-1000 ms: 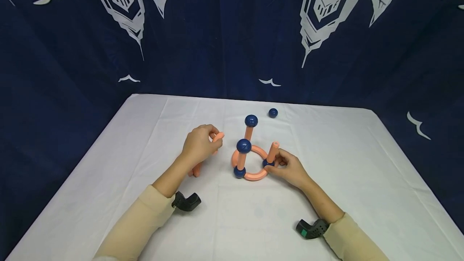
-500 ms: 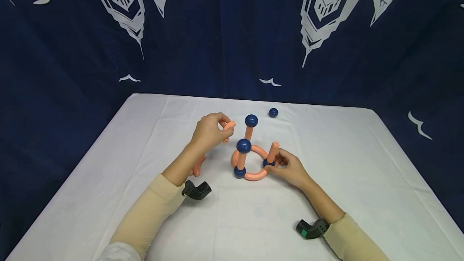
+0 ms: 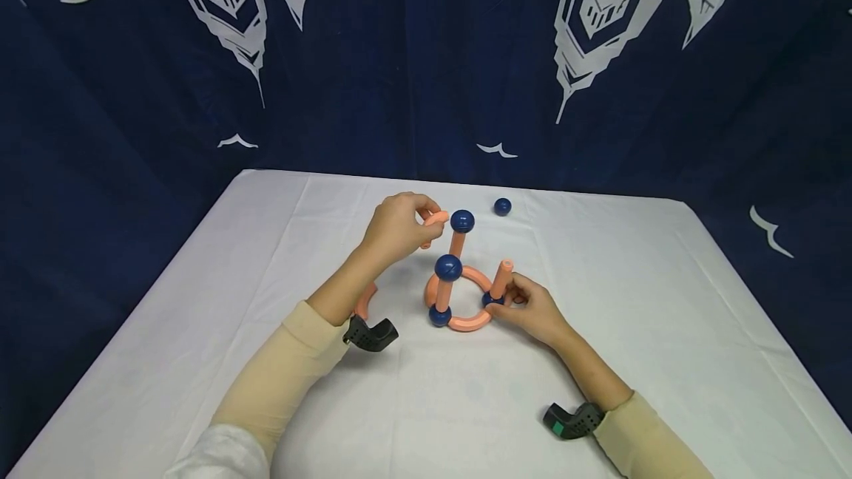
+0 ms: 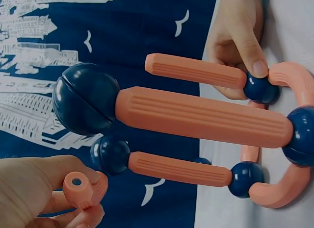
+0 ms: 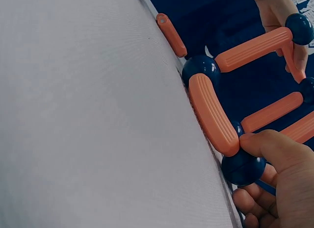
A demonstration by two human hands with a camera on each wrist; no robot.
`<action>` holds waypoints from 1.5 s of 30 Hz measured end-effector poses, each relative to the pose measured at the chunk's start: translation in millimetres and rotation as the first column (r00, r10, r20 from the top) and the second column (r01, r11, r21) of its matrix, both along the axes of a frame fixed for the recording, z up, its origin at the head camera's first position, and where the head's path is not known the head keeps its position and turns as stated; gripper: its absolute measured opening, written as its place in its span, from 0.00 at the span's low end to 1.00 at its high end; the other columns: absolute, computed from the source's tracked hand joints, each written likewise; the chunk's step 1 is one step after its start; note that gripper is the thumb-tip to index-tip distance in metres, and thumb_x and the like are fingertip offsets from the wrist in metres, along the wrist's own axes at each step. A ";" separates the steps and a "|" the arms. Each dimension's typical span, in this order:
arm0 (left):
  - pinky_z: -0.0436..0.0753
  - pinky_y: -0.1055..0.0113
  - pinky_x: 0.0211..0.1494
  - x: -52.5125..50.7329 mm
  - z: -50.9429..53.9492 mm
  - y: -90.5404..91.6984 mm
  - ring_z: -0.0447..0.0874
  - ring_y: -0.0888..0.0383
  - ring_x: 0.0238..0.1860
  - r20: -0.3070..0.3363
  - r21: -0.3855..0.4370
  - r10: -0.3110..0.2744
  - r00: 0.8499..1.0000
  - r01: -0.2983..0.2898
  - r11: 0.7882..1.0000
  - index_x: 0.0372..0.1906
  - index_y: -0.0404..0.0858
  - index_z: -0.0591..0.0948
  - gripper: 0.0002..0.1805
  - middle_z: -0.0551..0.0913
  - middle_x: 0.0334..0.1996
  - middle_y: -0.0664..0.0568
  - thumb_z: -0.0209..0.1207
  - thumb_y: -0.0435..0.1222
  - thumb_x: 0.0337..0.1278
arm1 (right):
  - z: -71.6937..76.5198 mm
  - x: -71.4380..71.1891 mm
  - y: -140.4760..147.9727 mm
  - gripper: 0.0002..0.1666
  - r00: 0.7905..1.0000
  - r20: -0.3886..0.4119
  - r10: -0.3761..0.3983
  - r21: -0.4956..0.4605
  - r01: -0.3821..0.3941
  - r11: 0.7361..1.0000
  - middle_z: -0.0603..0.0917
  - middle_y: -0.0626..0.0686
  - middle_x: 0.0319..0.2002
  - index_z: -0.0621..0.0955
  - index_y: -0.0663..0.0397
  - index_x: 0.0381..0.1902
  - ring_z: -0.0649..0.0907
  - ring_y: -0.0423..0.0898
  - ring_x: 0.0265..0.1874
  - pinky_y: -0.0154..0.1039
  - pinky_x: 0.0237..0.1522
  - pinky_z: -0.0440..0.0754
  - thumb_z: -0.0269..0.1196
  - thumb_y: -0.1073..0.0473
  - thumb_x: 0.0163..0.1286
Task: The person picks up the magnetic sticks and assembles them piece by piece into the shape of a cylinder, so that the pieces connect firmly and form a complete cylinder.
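Note:
A magnetic ball-and-stick frame stands on the white tabletop: curved orange sticks (image 3: 470,323) and blue balls (image 3: 440,316) form a ring, with three straight sticks (image 3: 444,296) rising from it. Two uprights carry blue balls (image 3: 448,267) on top; the right upright (image 3: 502,279) has a bare end. My right hand (image 3: 535,309) pinches the base ball (image 5: 244,166) under that upright. My left hand (image 3: 399,226) holds a curved orange stick (image 4: 81,190) in the air, close beside the far top ball (image 3: 462,221). Whether that stick touches the ball I cannot tell.
A loose blue ball (image 3: 502,206) lies behind the frame. At least one spare curved orange stick (image 3: 364,301) lies on the white cloth (image 3: 632,257), partly hidden by my left forearm. A dark blue printed curtain (image 3: 413,80) hangs behind the table.
My left hand has moved away from me and to the right with the curved stick, coming up to the far top ball. My right hand stays on the base ball.

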State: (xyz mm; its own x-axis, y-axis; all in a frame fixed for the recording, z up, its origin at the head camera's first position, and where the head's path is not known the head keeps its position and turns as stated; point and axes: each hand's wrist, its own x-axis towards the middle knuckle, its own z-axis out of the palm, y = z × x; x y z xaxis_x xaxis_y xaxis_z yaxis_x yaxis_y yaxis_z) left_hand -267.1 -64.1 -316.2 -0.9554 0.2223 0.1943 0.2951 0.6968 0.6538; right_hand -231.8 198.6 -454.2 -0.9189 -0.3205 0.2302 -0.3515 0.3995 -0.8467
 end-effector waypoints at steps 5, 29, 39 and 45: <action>0.73 0.67 0.27 -1.6 4.7 2.5 0.81 0.64 0.22 0.020 -0.028 -0.017 1.000 0.017 0.999 0.44 0.41 0.85 0.13 0.82 0.33 0.56 0.66 0.38 0.52 | -0.6 0.9 -0.3 0.15 1.000 -0.017 0.002 -0.011 -0.002 1.000 0.78 0.49 0.28 0.81 0.57 0.41 0.75 0.44 0.27 0.34 0.31 0.73 0.73 0.63 0.57; 0.76 0.67 0.27 8.8 5.0 12.6 0.82 0.64 0.22 0.074 -0.002 0.016 0.997 -0.016 1.000 0.48 0.40 0.82 0.17 0.82 0.30 0.56 0.65 0.39 0.52 | -0.3 0.4 -0.8 0.15 1.000 -0.008 -0.024 0.013 0.024 1.000 0.77 0.49 0.27 0.80 0.54 0.39 0.75 0.44 0.27 0.35 0.31 0.73 0.74 0.62 0.56; 0.76 0.67 0.27 14.2 0.2 18.8 0.77 0.57 0.29 0.016 -0.031 0.042 0.999 -0.041 0.999 0.48 0.39 0.82 0.17 0.79 0.31 0.53 0.64 0.41 0.53 | 28.5 14.2 -11.8 0.13 1.000 0.008 -0.019 0.025 0.019 1.000 0.78 0.54 0.28 0.79 0.63 0.38 0.74 0.46 0.27 0.36 0.31 0.73 0.71 0.69 0.57; 0.76 0.65 0.29 17.1 -9.0 14.9 0.77 0.56 0.30 0.013 0.024 0.046 0.999 -0.046 0.999 0.52 0.40 0.82 0.20 0.80 0.33 0.52 0.59 0.50 0.64 | 34.9 19.1 -14.1 0.12 1.000 0.007 -0.018 0.029 0.018 0.999 0.78 0.54 0.28 0.79 0.63 0.38 0.75 0.46 0.26 0.35 0.30 0.73 0.70 0.70 0.57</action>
State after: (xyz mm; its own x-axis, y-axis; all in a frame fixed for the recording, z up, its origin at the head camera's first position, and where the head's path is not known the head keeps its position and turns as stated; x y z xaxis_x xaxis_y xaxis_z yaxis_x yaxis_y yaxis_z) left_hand -250.0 -49.3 -325.2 -0.9669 0.1737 0.1869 0.2549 0.6933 0.6740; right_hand -212.7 184.5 -419.3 -0.9261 -0.3103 0.2144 -0.3379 0.4302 -0.8371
